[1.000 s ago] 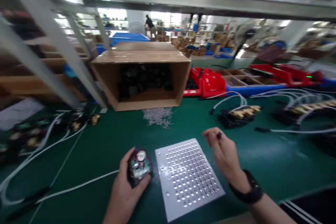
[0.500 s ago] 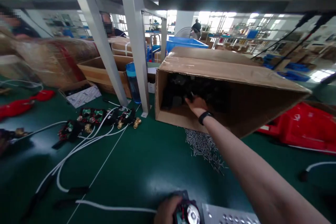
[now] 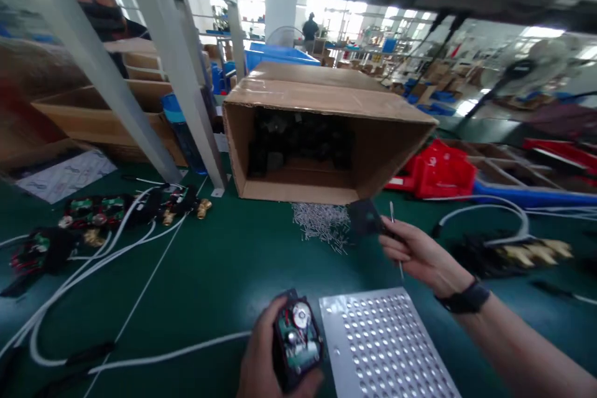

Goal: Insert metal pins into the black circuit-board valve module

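Fingers of the left hand wrap a black module at the near edge of the worktop, its open face with a green board up, its long axis running away from the person, just left of a perforated plate. Farther out, the right hand pinches a dark flat part and a thin pin standing near upright, above loose pins. Beyond lies a carton on its side, mouth toward the person.
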{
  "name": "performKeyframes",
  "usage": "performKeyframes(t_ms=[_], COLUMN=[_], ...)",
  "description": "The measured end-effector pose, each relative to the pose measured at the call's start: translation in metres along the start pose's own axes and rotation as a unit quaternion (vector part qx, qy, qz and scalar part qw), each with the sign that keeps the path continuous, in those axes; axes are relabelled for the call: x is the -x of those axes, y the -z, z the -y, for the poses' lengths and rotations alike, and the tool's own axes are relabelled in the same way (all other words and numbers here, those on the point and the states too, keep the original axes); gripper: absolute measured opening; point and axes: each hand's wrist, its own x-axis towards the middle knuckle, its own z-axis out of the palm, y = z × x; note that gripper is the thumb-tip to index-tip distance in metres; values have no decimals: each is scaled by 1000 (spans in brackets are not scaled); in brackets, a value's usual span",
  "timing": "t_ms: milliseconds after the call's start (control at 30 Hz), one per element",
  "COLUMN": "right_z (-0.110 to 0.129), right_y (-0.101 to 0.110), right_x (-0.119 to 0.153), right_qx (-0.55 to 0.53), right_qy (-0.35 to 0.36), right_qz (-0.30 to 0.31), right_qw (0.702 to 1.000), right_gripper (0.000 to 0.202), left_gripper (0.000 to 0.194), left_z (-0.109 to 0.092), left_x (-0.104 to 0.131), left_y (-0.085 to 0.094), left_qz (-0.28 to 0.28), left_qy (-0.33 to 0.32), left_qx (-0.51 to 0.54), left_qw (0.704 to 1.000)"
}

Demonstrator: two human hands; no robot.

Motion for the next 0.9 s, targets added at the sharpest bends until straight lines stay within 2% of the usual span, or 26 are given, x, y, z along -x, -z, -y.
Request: performKeyframes(t_ms=[100,167,233,300,367,400,500,567,633,700,767,833,900], right_z=[-23,-30,-28,-20,-11,-7,3,5,1,-12,-31,-51,-70], right_y=[55,89,117,132,134,131,116,107,100,91,81,73,71], right_x=[66,98,118,125,123,120,109,109,115,127,137,145,147], right_qx=[-26,30,215,408,511,528,571,604,638,672,697,702,672], right_qy=[-89,-134,-133,-103,-68,-54,-14,-4,-21,-52,-77,-85,-71], right_qz=[-24,-59,-59,-8,41,48,7,-50,-106,-127,-121,-121,-130], right_qw=[995,989,966,907,856,846,821,796,762,728,702,697,726], right_gripper=[28,29,33,37,34,29,18,27,44,61,69,70,69], left_gripper=[65,66,67,68,69,69,74,75,76,76,73,70,72], left_z=[-8,-12,-15,-16,-16,-15,-14,-14,-14,-13,-11,-9,-5], left_x=[1,1,1,2,3,3,4,3,4,5,8,11,13], left_y=[1,3,4,4,4,4,4,3,2,2,2,1,1], left_qz=[3,14,21,16,14,15,14,6,10,18,37,54,64], left_qy=[23,32,26,10,-6,-13,-21,-21,-15,-4,-3,-23,-44], left_qx=[-15,-37,-53,-58,-59,-59,-56,-49,-34,-13,19,65,105], left_qw=[1000,999,998,998,998,998,998,999,999,1000,999,996,992])
